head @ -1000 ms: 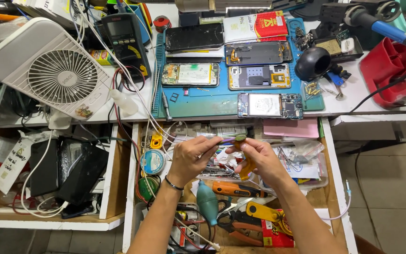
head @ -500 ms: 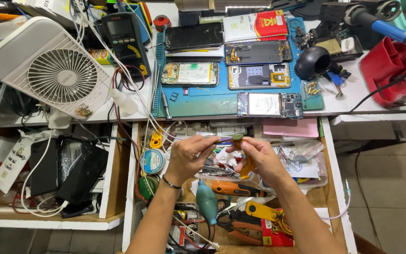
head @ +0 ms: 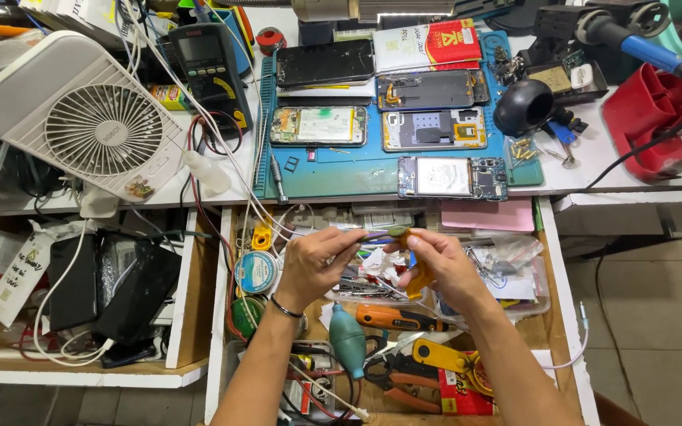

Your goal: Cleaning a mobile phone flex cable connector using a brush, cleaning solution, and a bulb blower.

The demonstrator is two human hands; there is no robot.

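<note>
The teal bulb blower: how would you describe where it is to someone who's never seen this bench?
Start at the open drawer under the blue mat. Just below the left hand, beside the forearm, lies the bulb blower. It is the only smooth teal teardrop there; its neighbours are an orange-handled tool and pliers.

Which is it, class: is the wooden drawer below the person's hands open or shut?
Open. The drawer is pulled out from under the white bench, and its tools show beneath the left hand and right hand.

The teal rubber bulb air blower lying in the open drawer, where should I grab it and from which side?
Grip the teal rubber bulb air blower round its fat rounded belly, coming from above: it lies flat among tools, its narrow nozzle end points toward the left hand, and the bulb's top is uncovered.
</note>
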